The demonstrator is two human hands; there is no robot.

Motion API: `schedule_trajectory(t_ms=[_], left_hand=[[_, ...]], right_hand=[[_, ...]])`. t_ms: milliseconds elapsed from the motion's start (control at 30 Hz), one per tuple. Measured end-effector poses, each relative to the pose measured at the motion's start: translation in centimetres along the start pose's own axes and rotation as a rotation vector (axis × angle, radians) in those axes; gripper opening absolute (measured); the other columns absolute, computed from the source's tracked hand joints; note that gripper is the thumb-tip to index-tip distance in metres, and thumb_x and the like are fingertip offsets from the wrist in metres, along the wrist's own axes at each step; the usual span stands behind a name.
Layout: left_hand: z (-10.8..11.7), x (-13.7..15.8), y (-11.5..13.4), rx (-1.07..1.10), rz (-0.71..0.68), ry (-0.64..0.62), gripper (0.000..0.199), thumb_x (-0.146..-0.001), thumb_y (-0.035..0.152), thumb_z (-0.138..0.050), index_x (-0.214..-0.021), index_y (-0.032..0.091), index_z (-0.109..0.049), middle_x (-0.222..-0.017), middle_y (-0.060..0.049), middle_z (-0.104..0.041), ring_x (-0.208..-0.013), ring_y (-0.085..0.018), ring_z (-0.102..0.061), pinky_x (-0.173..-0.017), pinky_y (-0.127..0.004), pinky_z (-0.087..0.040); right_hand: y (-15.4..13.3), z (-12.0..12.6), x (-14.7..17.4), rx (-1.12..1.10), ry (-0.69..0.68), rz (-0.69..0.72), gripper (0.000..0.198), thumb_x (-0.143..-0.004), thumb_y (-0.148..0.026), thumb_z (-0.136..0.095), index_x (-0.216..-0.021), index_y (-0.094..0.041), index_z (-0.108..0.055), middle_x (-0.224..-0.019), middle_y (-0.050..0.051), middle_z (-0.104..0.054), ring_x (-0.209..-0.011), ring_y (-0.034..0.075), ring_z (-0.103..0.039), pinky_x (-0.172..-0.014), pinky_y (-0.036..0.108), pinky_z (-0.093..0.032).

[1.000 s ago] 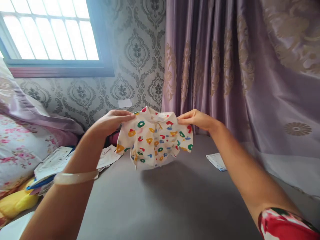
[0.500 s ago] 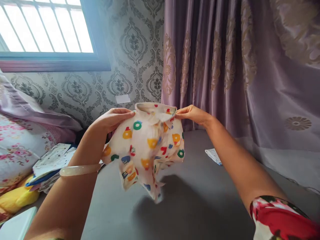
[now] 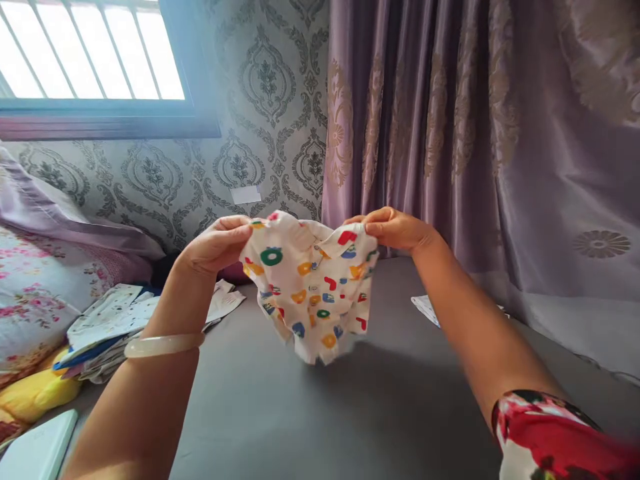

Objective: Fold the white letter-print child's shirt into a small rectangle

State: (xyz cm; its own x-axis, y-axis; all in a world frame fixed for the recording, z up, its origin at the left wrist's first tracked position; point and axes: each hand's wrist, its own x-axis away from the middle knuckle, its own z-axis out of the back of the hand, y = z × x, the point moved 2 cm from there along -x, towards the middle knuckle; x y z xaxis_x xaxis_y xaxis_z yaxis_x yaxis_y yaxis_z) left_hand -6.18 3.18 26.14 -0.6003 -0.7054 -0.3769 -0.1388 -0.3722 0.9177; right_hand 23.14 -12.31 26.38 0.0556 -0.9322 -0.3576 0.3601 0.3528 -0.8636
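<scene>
The left hand (image 3: 220,241) has thumb and fingers pinched together on one shoulder of a small printed shirt (image 3: 315,293); the right hand (image 3: 395,228) pinches the other shoulder likewise. The shirt hangs between and below both sets of fingers, over a grey sheet (image 3: 250,427). A white box-like item (image 3: 43,443), well below and left of the left fingers, is partly cut off; its contents cannot be told. Nearer those fingers, also to their left, are a pile of clothes (image 3: 107,317), a yellow soft toy (image 3: 35,397) and a flowered pillow (image 3: 45,293). A folded cloth (image 3: 425,309) lies below and right of the right fingers. Beyond the fingers are a patterned wall (image 3: 267,77) and a purple curtain (image 3: 410,127); a barred window (image 3: 90,57) is above the left fingers, further left.
</scene>
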Motion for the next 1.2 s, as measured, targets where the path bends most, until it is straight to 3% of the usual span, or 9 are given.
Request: schedule_trajectory(t_ms=[133,267,333,433,500,700,833,1000,1200], left_hand=[[0.1,-0.2,-0.3,-0.125,0.049,0.030,0.032,-0.049,0.039,-0.089,-0.068,0.018,-0.073,-0.068,-0.007,-0.070,-0.062,-0.022,-0.066,-0.060,-0.034,-0.054],[0.0,-0.1,-0.2,0.161,-0.112,-0.015,0.033,-0.049,0.045,-0.088,-0.063,0.021,-0.069,-0.071,-0.003,-0.070,-0.063,-0.018,-0.064,-0.062,-0.032,-0.054],[0.0,-0.4,-0.5,0.160,-0.120,0.035,0.036,-0.049,0.047,-0.088,-0.066,0.021,-0.069,-0.070,-0.003,-0.070,-0.060,-0.017,-0.063,-0.058,-0.030,-0.052],[-0.3,-1.4,-1.6,-0.014,-0.027,0.105,0.041,-0.049,0.045,-0.088,-0.073,0.017,-0.072,-0.070,-0.005,-0.070,-0.059,-0.016,-0.061,-0.055,-0.027,-0.049],[-0.7,-1.9,-2.1,-0.038,-0.048,0.179,0.041,-0.050,0.046,-0.087,-0.074,0.016,-0.072,-0.068,-0.005,-0.069,-0.057,-0.015,-0.060,-0.054,-0.026,-0.048],[-1.7,-2.5,-2.9,-0.102,-0.187,0.370,0.024,-0.062,0.037,-0.073,-0.071,0.017,-0.065,-0.058,0.002,-0.058,-0.048,-0.010,-0.049,-0.046,-0.022,-0.039],[-1.4,-3.3,-3.5,-0.299,-0.338,0.418,0.018,-0.074,0.035,-0.063,-0.077,0.018,-0.063,-0.063,0.003,-0.055,-0.055,-0.010,-0.047,-0.051,-0.021,-0.037],[-1.2,-3.3,-3.9,-0.577,-0.493,0.547,0.014,-0.083,0.031,-0.056,-0.086,0.019,-0.062,-0.069,0.002,-0.055,-0.064,-0.012,-0.047,-0.061,-0.022,-0.039],[-2.1,-1.2,-2.4,-0.736,-0.632,0.687,0.011,-0.088,0.024,-0.056,-0.090,0.019,-0.065,-0.079,0.000,-0.058,-0.071,-0.013,-0.050,-0.071,-0.024,-0.041]], right_hand=[[0.3,0.5,0.2,0.062,0.199,-0.072,0.033,-0.056,-0.046,-0.086,-0.075,-0.021,-0.078,-0.083,0.005,-0.076,-0.085,0.023,-0.069,-0.078,0.034,-0.055],[0.4,0.7,0.5,-0.119,0.108,-0.011,0.036,-0.053,-0.049,-0.087,-0.075,-0.022,-0.078,-0.085,0.004,-0.076,-0.083,0.023,-0.070,-0.078,0.036,-0.056],[0.7,1.1,0.1,-0.149,0.151,-0.002,0.040,-0.052,-0.050,-0.088,-0.078,-0.022,-0.078,-0.081,0.004,-0.076,-0.080,0.021,-0.070,-0.078,0.036,-0.056],[1.6,1.6,-0.8,-0.050,0.307,-0.001,0.038,-0.052,-0.047,-0.089,-0.075,-0.020,-0.077,-0.077,0.004,-0.075,-0.075,0.019,-0.068,-0.074,0.031,-0.055],[2.3,1.8,-1.4,-0.007,0.376,0.006,0.036,-0.055,-0.048,-0.087,-0.075,-0.020,-0.076,-0.077,0.004,-0.075,-0.071,0.017,-0.067,-0.070,0.030,-0.054],[3.6,1.3,-2.6,0.185,0.530,0.125,0.034,-0.068,-0.048,-0.077,-0.082,-0.017,-0.076,-0.079,0.004,-0.074,-0.070,0.017,-0.064,-0.066,0.029,-0.051],[4.0,0.9,-3.3,0.348,0.608,0.298,0.028,-0.078,-0.043,-0.069,-0.087,-0.018,-0.076,-0.088,0.005,-0.073,-0.080,0.019,-0.064,-0.075,0.031,-0.051],[4.0,0.1,-2.9,0.681,0.801,0.442,0.025,-0.090,-0.040,-0.060,-0.092,-0.020,-0.075,-0.086,0.004,-0.065,-0.081,0.018,-0.061,-0.079,0.032,-0.049],[3.0,-1.0,-0.8,0.929,0.807,0.498,0.037,-0.099,-0.051,-0.044,-0.105,-0.025,-0.070,-0.095,0.002,-0.060,-0.088,0.016,-0.060,-0.081,0.030,-0.047]])
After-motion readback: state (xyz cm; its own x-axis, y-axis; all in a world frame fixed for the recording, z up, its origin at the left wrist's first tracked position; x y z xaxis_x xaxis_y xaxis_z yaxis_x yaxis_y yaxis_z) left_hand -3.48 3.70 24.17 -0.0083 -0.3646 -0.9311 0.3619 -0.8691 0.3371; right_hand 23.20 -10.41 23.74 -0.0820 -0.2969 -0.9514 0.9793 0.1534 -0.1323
